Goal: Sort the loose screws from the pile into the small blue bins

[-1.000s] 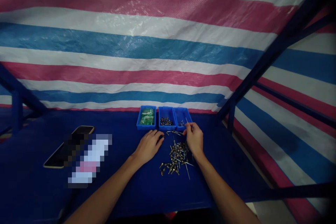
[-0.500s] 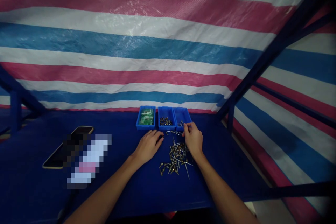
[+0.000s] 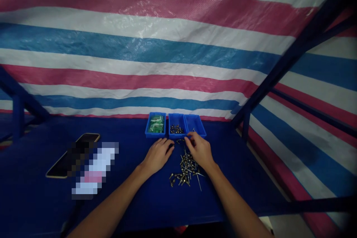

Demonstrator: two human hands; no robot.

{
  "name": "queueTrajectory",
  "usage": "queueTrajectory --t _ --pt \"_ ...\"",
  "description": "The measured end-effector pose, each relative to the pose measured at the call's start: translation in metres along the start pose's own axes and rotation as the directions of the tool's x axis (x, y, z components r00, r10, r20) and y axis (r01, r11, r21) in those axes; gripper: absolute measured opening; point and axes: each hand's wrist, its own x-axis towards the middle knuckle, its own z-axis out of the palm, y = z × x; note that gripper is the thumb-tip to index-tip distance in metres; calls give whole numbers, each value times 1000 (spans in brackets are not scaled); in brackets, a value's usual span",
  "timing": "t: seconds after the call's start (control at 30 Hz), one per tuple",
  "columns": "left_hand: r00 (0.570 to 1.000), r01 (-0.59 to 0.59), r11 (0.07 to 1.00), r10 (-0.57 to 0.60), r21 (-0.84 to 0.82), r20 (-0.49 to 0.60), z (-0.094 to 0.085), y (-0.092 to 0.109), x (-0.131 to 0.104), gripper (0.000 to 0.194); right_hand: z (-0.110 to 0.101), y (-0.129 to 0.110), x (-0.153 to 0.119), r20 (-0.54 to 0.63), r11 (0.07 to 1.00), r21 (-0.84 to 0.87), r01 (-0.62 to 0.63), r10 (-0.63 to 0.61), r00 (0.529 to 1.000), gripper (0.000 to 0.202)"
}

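Note:
My left hand (image 3: 158,154) lies on the blue table, thumb and fingers apart; a small dark bit shows by its fingertips, too small to name. My right hand (image 3: 200,149) is over the near edge of the right blue bin (image 3: 196,122), its thumb and forefinger parted near a few slim metal pieces (image 3: 180,141) lying before the bins. Close beneath it spreads a pile of metal pins with brownish heads (image 3: 187,167). The middle bin (image 3: 176,118) contains short bronze-coloured pieces (image 3: 176,129). In the right bin a few silver pins (image 3: 193,130) show, partly hidden by my fingers.
The left blue bin (image 3: 147,126) holds green-and-white pieces (image 3: 156,123). A phone (image 3: 60,163) and a blurred-out object (image 3: 96,171) lie at the left of the table (image 3: 156,208). Blue frame bars (image 3: 267,81) and striped sheeting (image 3: 139,48) enclose the table.
My right hand has shifted left from the right bin toward the slim pieces before the bins, and its fingers have parted. My left hand stays in place.

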Motion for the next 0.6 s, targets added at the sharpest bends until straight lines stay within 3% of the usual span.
queueTrajectory --t 0.13,0.3,0.6 --pt "1000 -14 1000 14 -6 -9 0 0 0 22 -4 -9 0 177 974 60 219 -226 958 29" --pt "1000 -13 1000 13 -16 -10 1 -1 0 22 0 -6 -2 309 967 55 248 -253 917 49" --pt "1000 -7 1000 7 0 -11 1 -1 0 20 3 0 -2 344 961 21 275 -265 901 14"
